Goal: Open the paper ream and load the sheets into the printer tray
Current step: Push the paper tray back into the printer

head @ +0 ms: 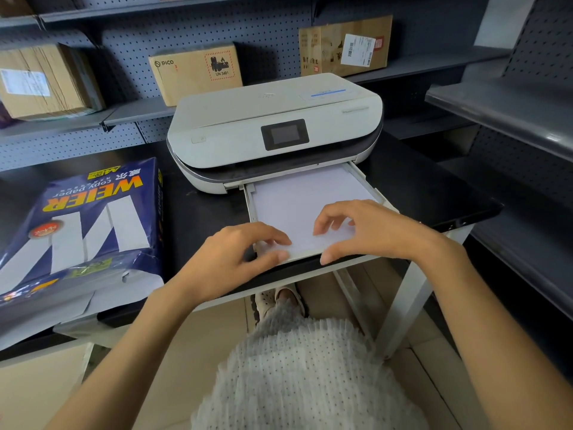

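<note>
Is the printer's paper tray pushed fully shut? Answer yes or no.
No, the tray stands pulled out from the printer, with white sheets lying in it under both hands.

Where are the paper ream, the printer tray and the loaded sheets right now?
paper ream (80, 225): head view, top face of blue wrapper.
printer tray (250, 206): head view, left side rail.
sheets (305, 197): head view, bare top sheet in tray.

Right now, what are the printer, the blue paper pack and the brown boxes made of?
The printer looks like smooth white plastic with a soft sheen and a dark glossy screen. The paper pack seems wrapped in shiny coated paper or film; it creases and glints, and its near end is torn open. The boxes look like matte brown cardboard with stuck-on labels.
</note>
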Available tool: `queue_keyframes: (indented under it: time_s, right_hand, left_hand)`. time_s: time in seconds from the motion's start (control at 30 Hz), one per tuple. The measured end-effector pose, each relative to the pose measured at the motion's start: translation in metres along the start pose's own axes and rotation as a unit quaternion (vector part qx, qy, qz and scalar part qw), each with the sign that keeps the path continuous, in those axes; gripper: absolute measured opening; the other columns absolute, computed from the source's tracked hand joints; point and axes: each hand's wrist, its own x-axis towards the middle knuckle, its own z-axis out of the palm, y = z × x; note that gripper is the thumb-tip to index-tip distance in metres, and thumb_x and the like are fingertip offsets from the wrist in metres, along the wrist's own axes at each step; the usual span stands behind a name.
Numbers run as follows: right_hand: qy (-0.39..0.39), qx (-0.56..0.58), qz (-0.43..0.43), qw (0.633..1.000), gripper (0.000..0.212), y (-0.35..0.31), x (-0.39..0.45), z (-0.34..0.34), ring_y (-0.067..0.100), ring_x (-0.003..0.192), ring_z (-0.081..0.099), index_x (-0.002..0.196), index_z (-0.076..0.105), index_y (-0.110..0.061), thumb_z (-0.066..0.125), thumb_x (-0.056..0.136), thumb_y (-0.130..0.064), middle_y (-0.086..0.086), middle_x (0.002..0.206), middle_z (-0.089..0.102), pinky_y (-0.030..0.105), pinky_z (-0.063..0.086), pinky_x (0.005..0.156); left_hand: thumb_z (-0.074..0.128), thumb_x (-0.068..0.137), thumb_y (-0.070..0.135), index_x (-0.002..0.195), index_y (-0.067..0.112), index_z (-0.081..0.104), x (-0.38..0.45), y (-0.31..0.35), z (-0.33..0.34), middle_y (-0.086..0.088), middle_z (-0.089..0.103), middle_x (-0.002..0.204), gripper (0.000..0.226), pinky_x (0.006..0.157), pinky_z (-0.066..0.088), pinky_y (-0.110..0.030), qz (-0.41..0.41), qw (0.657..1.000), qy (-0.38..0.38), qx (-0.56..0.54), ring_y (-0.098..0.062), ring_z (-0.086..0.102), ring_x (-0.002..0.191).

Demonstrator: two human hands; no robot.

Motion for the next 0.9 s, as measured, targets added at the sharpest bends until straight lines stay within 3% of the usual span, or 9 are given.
queue_keyframes:
  time_s: [0.1,0.2,0.37,0.7,0.9]
  right_hand:
    - [-0.012,-0.017,-0.005,1.0,0.037,0.0007,0.001,0.0013,-0.002,0.106,0.052,0.102,0.064,-0.038,0.081,0.07,-0.045,-0.022,0.109,0.059,0.025,0.044,0.091]
    - [-0.012,-0.016,-0.018,1.0,0.026,-0.0004,0.0012,0.0008,0.0,0.102,0.054,0.098,0.067,-0.035,0.08,0.075,-0.037,-0.019,0.106,0.061,0.022,0.045,0.087]
    - [0.002,-0.009,-0.033,0.999,0.005,-0.0019,0.0015,0.0005,0.009,0.084,0.061,0.086,0.072,-0.028,0.074,0.081,-0.027,-0.01,0.088,0.069,0.03,0.055,0.081]
    - [0.017,0.032,-0.032,0.999,0.008,0.0034,0.0035,0.0024,0.01,0.085,0.063,0.085,0.074,-0.028,0.077,0.079,-0.033,-0.011,0.084,0.07,0.031,0.055,0.082]
    - [0.034,0.026,-0.03,0.999,0.008,0.0068,0.0099,0.0059,0.008,0.086,0.062,0.086,0.073,-0.03,0.076,0.08,-0.035,-0.013,0.086,0.069,0.037,0.055,0.084]
  left_hand:
    - [0.052,0.088,0.064,0.113,0.044,0.063,-0.001,0.0011,0.003,0.029,0.061,0.116,0.034,0.092,0.052,-0.033,0.017,1.0,-0.001,0.017,0.004,0.056,0.111]
    - [0.058,0.089,0.055,0.108,0.044,0.063,-0.001,0.0003,0.007,0.029,0.061,0.113,0.023,0.086,0.054,-0.034,0.041,0.998,0.007,0.045,0.003,0.056,0.108]
    - [0.056,0.091,0.049,0.11,0.037,0.067,-0.0003,-0.003,0.01,0.03,0.061,0.105,0.024,0.079,0.056,-0.035,0.038,0.998,0.026,0.051,0.001,0.061,0.098]
    - [0.05,0.09,0.053,0.111,0.037,0.067,0.0022,-0.0029,0.009,0.029,0.063,0.103,0.032,0.079,0.056,-0.036,0.021,0.998,0.028,0.048,0.001,0.061,0.097]
    - [0.053,0.092,0.048,0.108,0.039,0.066,0.006,-0.0049,0.0082,0.024,0.066,0.106,0.023,0.078,0.056,-0.041,0.006,0.998,0.035,0.05,-0.002,0.062,0.098]
